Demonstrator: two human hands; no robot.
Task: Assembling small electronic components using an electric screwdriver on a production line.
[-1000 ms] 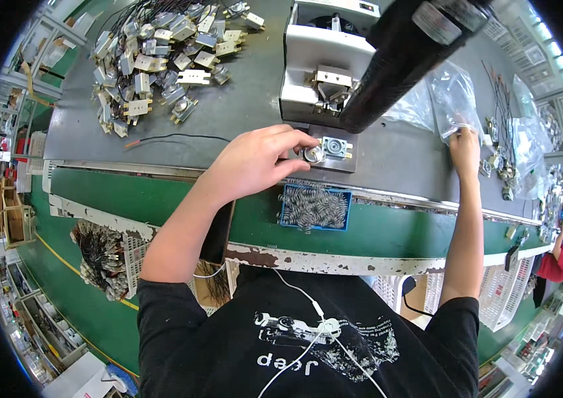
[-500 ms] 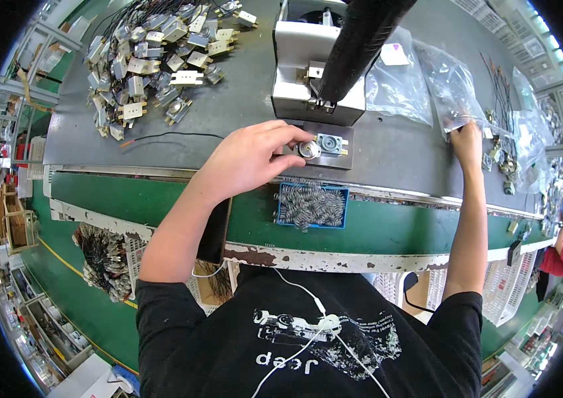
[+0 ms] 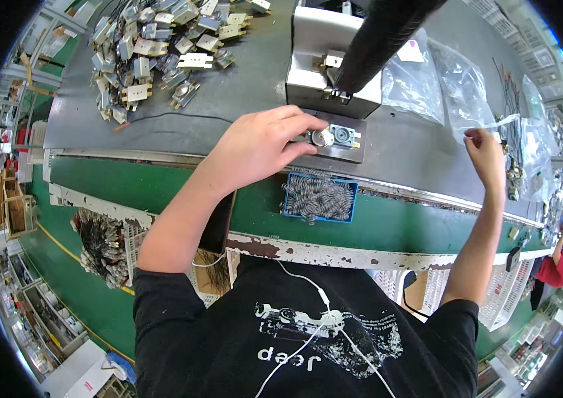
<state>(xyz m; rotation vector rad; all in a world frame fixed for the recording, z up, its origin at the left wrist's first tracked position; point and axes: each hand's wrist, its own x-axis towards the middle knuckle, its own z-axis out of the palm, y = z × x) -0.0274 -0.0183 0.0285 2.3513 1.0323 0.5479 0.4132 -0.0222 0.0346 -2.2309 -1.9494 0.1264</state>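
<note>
My left hand has its thumb and forefinger closed on a round metal part, at the left end of a small flat metal block. Beside that part, on the same block, sits a square grey switch housing with a round recess and brass-coloured tabs. Off to the right, my right hand is held in a pinch by the near end of a clear plastic bag. Whatever its fingertips hold is too small to make out. A black wire runs from the left toward my left hand.
A press-like machine with a thick black arm stands behind the block. Nearer me is a blue tray of small springs. Wired metal parts are heaped at far left. More bags lie at right.
My right hand has drawn back from the bag's mouth, its fingers now pinched just in front of it. The left hand keeps its hold on the round part. The whole view has shifted slightly.
</note>
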